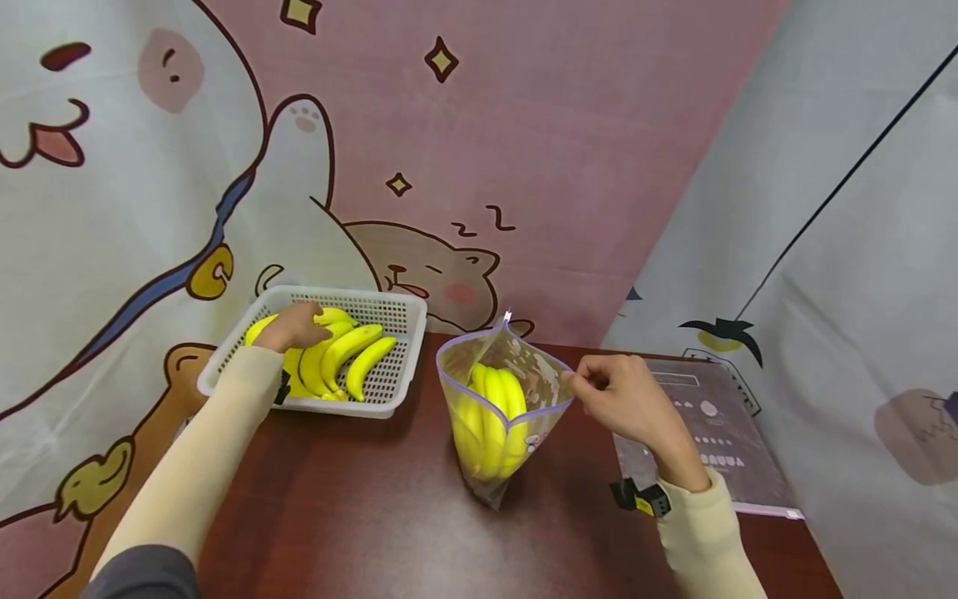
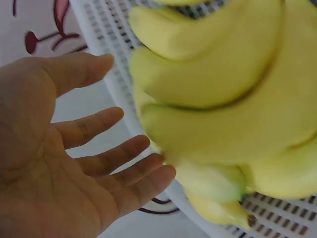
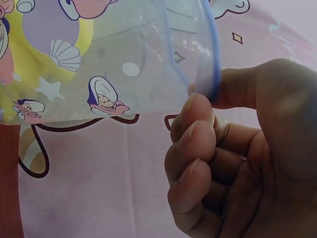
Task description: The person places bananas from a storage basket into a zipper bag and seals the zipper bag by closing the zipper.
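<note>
A white plastic basket [image 1: 413, 353] on the left holds several yellow bananas [image 1: 352, 353]. Over its far left part is my left hand [image 1: 293, 326]; in the left wrist view its fingers [image 2: 126, 151] are spread and nearly straight, the tips right at the banana ends, with nothing held. A clear zip bag [image 1: 449, 391] with a purple-edged mouth stands wide-mouthed in the middle, bananas [image 1: 490, 420] upright inside it. My right hand [image 1: 636, 403] pinches the bag's right rim between thumb and forefinger. Printed cartoon figures and shells show on the bag in the right wrist view.
A flat zip bag [image 1: 718, 441] with white print lies at the right of the brown table [image 1: 359, 516]. Cartoon-printed cloth [image 1: 569, 166] hangs behind the table and along both sides.
</note>
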`<control>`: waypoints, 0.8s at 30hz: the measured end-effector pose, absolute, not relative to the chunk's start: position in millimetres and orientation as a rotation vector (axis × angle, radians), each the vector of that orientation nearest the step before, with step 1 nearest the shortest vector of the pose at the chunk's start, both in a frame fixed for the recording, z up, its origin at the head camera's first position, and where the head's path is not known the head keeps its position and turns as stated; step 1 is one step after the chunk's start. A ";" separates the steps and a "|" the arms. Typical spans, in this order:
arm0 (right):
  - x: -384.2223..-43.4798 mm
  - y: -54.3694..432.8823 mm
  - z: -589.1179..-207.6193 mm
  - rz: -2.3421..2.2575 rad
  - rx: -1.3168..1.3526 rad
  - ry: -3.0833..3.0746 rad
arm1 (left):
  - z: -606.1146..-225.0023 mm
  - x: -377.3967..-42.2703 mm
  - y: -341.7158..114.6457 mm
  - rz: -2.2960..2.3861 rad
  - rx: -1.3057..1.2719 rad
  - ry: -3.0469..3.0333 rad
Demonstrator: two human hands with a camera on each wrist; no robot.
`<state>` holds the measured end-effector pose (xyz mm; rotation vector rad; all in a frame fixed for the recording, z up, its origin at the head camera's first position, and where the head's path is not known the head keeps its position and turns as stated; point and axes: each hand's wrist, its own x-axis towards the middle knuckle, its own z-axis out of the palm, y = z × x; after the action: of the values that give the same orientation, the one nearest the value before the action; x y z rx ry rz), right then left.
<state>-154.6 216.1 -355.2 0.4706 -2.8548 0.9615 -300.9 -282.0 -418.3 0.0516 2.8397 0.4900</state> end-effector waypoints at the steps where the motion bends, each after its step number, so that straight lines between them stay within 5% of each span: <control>1: -154.6 215.9 -355.2 0.964 0.474 -2.855 | -418.6 -301.1 -285.8 0.466 0.035 2.838; 24: -153.6 212.5 -353.7 1.012 0.465 -2.868 | -426.8 -300.0 -308.0 0.724 -0.243 2.635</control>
<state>-153.6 212.5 -353.7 0.4651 -2.8680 1.0116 -300.0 -308.0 -426.8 -0.2434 2.6348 0.7236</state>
